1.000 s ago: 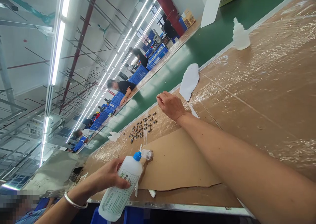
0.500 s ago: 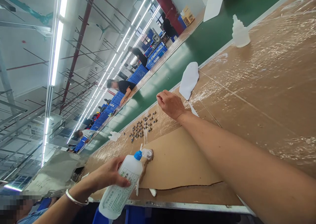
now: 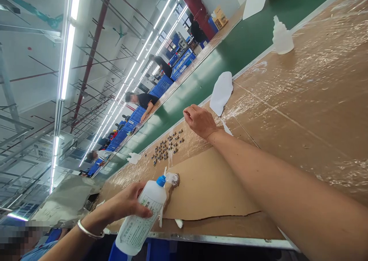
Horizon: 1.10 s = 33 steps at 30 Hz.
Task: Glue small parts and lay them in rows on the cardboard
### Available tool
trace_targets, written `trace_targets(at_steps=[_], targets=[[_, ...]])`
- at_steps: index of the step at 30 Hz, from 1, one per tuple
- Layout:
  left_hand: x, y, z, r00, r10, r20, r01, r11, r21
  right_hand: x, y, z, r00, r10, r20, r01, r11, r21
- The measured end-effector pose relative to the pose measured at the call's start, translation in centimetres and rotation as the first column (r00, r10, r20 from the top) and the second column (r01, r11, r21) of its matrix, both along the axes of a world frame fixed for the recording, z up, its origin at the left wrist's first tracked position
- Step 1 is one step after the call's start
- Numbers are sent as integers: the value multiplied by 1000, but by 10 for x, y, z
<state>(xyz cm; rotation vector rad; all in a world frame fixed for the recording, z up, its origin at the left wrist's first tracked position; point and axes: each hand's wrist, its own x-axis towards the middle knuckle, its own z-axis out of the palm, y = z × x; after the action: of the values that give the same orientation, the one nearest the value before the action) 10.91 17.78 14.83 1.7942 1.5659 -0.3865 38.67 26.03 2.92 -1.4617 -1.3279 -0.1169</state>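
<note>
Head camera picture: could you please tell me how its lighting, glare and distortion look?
Head view: strongly tilted and wide-angle stretched; white ceiling tube lights blow out; glare streaks the clear film on the brown cardboard-covered bench; the white squeeze bottle with blue cap in the left hand stays sharp.

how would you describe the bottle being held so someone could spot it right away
Start at the brown cardboard-covered workbench beside the green conveyor belt and follow its near metal edge. There the left hand grips a white squeeze bottle lying tilted over that edge. Unlike the plain upright white bottle far along the bench, this one has a blue cap and a printed label.
</note>
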Motion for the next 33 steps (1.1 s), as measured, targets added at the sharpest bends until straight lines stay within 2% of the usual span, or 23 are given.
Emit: trace_targets(at_steps=[6, 11, 16, 20, 23, 25, 29, 33], targets=[[-2, 1, 3, 997, 12, 74, -12, 1000, 6, 0, 1, -1, 1000, 10, -12, -10, 1000, 9], [0, -4, 12, 970, 38, 240, -43, 999, 15, 0, 1, -2, 999, 21, -39, -20, 999, 27], [5, -9, 33, 934, 104, 343, -147, 984, 102, 1, 3, -5, 994, 20, -103, -13, 998, 67], [14, -1, 59, 913, 67, 403, -183, 949, 257, 3, 8, -10, 985, 5, -174, 14, 994, 111], [29, 18, 71, 874, 14, 486, -217, 905, 365, 8, 11, -11, 972, -31, -233, 64, 989, 134], [45, 37, 71, 815, -22, 578, -256, 883, 394, 11, 11, -10, 962, -69, -262, 107, 985, 132], [88, 82, 50, 676, -101, 730, -319, 853, 413, 11, 7, -8, 963, -121, -240, 145, 986, 83], [149, 128, 30, 530, -190, 826, -370, 825, 427, -3, 1, -11, 997, -43, -64, 42, 999, -13]])
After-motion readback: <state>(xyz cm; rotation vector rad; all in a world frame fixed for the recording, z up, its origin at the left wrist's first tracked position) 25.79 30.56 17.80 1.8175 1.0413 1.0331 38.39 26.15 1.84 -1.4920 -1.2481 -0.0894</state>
